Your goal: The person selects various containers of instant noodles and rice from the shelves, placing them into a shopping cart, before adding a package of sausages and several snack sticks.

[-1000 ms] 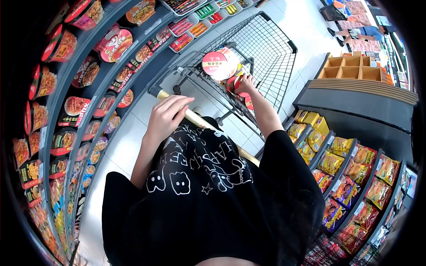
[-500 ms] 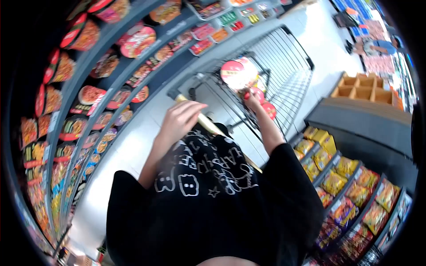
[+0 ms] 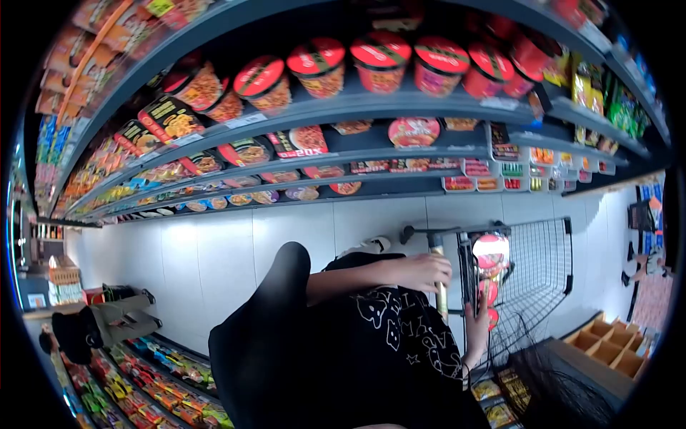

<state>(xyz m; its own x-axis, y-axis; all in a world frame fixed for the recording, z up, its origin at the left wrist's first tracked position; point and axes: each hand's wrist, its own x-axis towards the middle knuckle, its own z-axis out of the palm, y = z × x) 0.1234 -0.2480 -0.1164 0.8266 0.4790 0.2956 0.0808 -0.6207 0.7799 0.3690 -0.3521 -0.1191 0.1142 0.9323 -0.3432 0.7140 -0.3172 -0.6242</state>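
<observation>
My left hand is closed over the pale handle of a black wire shopping cart. Inside the cart's near end, a large round instant noodle bowl with a pink and white lid lies beside smaller red-lidded noodle cups. My right hand reaches in at these cups, its fingers stretched and apart. Its fingertips are against or just over a red cup; whether they touch it is hard to tell.
A long shelf carries red-lidded cups, noodle bowls and packets. Bagged noodles fill a low shelf opposite. A person in dark clothing stands behind on the left. A wooden compartment tray sits past the cart on the right.
My view has swung left toward the shelf, so the cart appears farther right. My left fingers now curl over the handle. My right hand stays at the red cups, its fingers straighter.
</observation>
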